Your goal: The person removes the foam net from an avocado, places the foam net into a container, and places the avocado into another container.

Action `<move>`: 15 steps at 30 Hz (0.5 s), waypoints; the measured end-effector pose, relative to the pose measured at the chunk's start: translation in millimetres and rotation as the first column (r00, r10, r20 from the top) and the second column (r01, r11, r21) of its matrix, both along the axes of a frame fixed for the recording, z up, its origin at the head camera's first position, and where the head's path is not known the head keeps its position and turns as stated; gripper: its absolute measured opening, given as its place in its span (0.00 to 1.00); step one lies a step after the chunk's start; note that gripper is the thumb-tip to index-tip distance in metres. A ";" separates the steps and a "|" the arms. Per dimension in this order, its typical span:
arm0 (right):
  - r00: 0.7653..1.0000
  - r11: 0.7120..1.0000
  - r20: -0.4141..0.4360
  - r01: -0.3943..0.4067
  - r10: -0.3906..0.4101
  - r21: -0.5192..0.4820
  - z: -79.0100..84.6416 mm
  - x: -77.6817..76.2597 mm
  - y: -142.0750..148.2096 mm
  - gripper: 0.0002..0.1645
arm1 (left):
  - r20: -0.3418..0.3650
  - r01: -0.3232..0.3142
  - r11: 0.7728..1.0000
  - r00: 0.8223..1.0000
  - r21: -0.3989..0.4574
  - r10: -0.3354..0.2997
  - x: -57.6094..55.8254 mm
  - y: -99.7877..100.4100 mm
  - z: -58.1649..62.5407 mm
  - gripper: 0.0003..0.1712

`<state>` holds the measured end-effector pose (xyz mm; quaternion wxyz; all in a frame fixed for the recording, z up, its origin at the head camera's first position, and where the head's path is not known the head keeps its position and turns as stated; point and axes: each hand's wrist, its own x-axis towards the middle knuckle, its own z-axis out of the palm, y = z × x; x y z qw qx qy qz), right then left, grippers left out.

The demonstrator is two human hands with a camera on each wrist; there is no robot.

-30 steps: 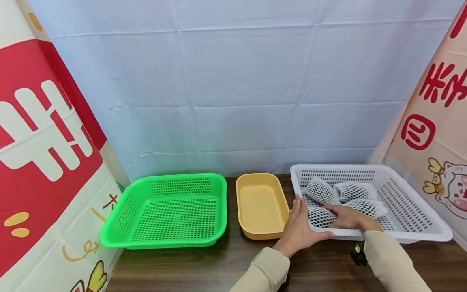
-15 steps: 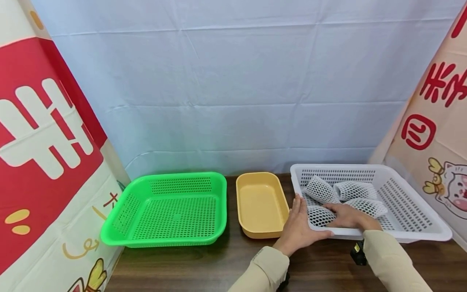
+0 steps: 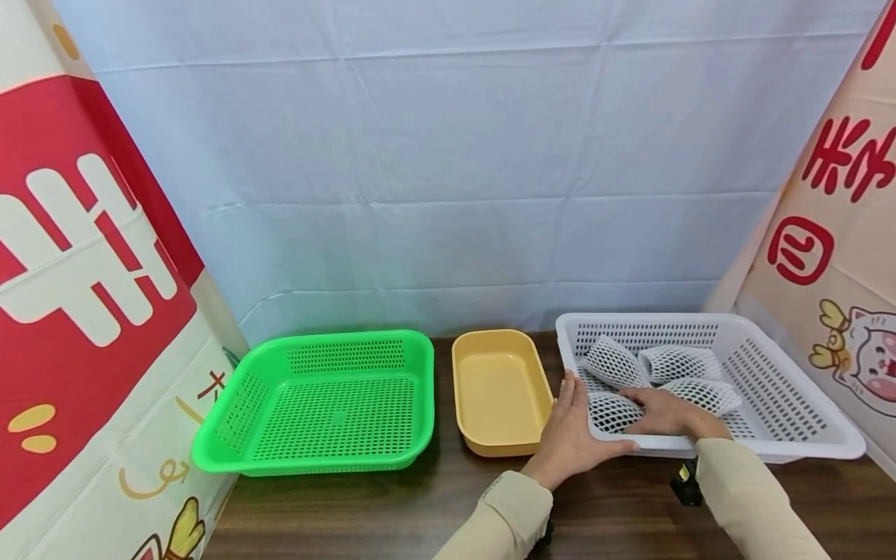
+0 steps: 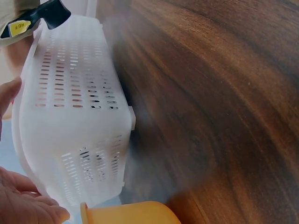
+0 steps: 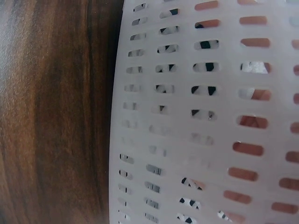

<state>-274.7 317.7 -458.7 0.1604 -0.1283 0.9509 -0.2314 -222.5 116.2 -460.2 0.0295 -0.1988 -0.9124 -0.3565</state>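
In the head view, a white slotted plastic basket (image 3: pixel 791 447) stands on the right. My left hand (image 3: pixel 568 437) rests at its front left corner, fingers straight along the left side and thumb along the front rim. Its fingers (image 4: pixel 28 200) also show in the left wrist view. Inside the basket lie several white foam net sleeves (image 3: pixel 682 364). My right hand (image 3: pixel 665 414) reaches over the front rim and holds the front left foam net sleeve (image 3: pixel 610 412) by its right end; dark patches show through its mesh. The right fingertips are partly hidden by sleeve and rim.
A yellow tray (image 3: pixel 500 397) stands close left of the white basket. Farther left is a green slotted basket (image 3: pixel 336 420). All stand on a dark wood table (image 3: pixel 392 513), with a pale cloth (image 3: pixel 448 171) hung behind and printed cloths at both sides.
The view has shifted very slightly. Both hands, the baskets and the sleeves stay in the same places.
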 end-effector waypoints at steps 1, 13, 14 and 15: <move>1.000 1.000 0.002 0.001 -0.001 -0.003 0.2 -0.1 0.0 0.47 | 0.001 0.004 1.000 1.000 0.006 -0.004 -0.5 -0.3 0.0 0.64; 0.999 0.999 0.021 0.032 -0.031 -0.034 3.5 3.3 -0.6 0.51 | -0.012 0.025 1.000 1.000 -0.001 -0.025 -2.2 -3.1 1.8 0.63; 0.999 0.999 0.023 0.037 -0.036 -0.037 4.0 3.4 -0.5 0.52 | -0.015 0.025 1.000 1.000 -0.009 -0.025 -2.3 -3.4 2.1 0.62; 0.999 0.999 0.021 0.033 -0.032 -0.039 4.5 3.4 -0.4 0.51 | -0.017 0.025 1.000 1.000 -0.011 -0.025 -2.3 -3.9 2.6 0.62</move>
